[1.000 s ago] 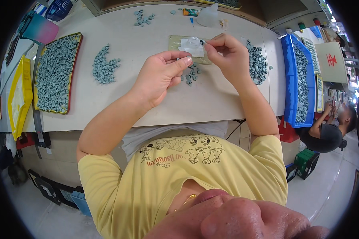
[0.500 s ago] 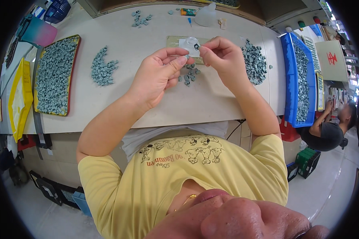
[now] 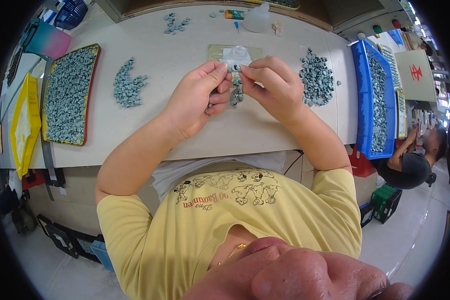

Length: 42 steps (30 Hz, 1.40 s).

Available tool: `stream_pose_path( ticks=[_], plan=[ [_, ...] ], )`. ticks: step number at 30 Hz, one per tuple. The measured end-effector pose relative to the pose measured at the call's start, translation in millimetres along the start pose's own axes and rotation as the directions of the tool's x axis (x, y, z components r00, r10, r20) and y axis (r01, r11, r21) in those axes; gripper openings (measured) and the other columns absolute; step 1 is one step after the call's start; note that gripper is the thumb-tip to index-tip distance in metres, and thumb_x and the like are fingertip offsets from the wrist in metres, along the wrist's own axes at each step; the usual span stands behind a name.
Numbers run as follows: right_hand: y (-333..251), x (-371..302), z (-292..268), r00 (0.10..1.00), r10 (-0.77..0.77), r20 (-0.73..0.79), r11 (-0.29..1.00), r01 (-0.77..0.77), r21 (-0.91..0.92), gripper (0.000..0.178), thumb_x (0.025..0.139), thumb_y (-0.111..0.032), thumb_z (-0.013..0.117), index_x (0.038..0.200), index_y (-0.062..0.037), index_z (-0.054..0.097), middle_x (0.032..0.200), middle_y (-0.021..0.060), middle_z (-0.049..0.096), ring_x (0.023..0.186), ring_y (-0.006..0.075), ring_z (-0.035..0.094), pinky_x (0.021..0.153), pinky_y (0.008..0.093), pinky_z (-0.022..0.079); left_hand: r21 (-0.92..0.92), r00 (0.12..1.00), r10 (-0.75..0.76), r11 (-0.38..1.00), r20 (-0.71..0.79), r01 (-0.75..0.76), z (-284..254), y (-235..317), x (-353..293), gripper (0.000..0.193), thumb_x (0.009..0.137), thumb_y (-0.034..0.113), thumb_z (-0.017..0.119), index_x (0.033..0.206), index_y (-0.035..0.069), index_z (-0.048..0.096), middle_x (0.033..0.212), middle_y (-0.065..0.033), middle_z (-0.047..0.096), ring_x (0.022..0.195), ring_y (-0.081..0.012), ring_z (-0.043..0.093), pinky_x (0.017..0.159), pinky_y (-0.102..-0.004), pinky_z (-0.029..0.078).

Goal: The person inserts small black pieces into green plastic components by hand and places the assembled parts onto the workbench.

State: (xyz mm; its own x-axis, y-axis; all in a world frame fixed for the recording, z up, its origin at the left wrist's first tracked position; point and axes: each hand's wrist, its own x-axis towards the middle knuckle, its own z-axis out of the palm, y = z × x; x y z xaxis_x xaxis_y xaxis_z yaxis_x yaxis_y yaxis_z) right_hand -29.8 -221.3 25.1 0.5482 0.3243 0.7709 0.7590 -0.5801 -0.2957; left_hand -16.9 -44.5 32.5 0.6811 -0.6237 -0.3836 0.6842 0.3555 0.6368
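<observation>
My left hand is closed, thumb and index finger pinching a small grey-green piece. The other fingers curl over the palm, where another dark bit partly shows. My right hand pinches a small dark piece against the left hand's piece; the fingertips hide how they touch. Just beyond my fingers lies a flat greenish board with white paper and a small clear round dish. Below the fingertips is a little heap of grey-green pieces, partly covered by my right hand.
Loose piles of pieces lie left and right. A full yellow-red tray sits at left, a blue bin at right. A clear bottle and glue tube stand behind. A co-worker sits far right.
My hands have come together and lowered slightly. The dark piece in my right fingers moved from over the board to the piece in my left. My left fingers have curled in.
</observation>
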Motion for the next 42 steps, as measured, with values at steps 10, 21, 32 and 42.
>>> stream_pose_path(
  ticks=[10,21,32,42],
  plan=[
    [0.8,0.3,-0.6,0.995,-0.099,0.008,0.994,0.100,-0.047,0.022,0.061,0.006,0.072,0.078,-0.0012,0.060,0.073,0.0070,0.058,0.056,0.0172,0.055,0.046,0.0249,0.045,0.006,0.999,-0.050,0.999,-0.004,0.050,1.8,0.0,-1.6,0.026,0.094,0.027,0.042,0.075,0.010,0.041,0.058,0.0054,0.030,0.048,-0.0053,0.025,0.041,-0.0208,0.020],
    [-1.1,0.0,4.4,0.986,-0.162,0.030,0.986,0.163,-0.043,0.022,0.060,0.004,0.072,0.077,-0.0006,0.060,0.072,0.0070,0.057,0.055,0.0188,0.054,0.046,0.0277,0.043,0.036,0.998,-0.055,0.998,0.000,0.055,-1.2,-1.0,-3.3,0.028,0.094,0.029,0.044,0.073,0.010,0.041,0.057,0.0061,0.029,0.048,-0.0051,0.024,0.042,-0.0207,0.019],
    [-3.5,-2.6,7.6,0.984,-0.178,-0.019,0.984,0.178,-0.004,0.022,0.057,0.005,0.072,0.073,0.0014,0.058,0.072,0.0093,0.056,0.057,0.0218,0.055,0.049,0.0284,0.044,0.084,0.992,0.114,0.990,-0.045,-0.110,6.0,-14.1,-2.8,0.029,0.095,0.028,0.043,0.072,0.009,0.043,0.056,0.0059,0.030,0.048,-0.0048,0.024,0.042,-0.0209,0.020],
    [-11.0,5.8,2.0,0.992,-0.117,0.041,0.993,0.116,0.017,0.021,0.062,0.003,0.071,0.080,0.0002,0.060,0.074,0.0085,0.058,0.059,0.0213,0.057,0.050,0.0293,0.045,0.056,0.988,0.078,0.996,-0.130,-0.072,8.3,-3.9,-8.5,0.025,0.094,0.026,0.045,0.075,0.009,0.045,0.055,0.0065,0.031,0.045,-0.0042,0.025,0.040,-0.0210,0.021]
  ],
)
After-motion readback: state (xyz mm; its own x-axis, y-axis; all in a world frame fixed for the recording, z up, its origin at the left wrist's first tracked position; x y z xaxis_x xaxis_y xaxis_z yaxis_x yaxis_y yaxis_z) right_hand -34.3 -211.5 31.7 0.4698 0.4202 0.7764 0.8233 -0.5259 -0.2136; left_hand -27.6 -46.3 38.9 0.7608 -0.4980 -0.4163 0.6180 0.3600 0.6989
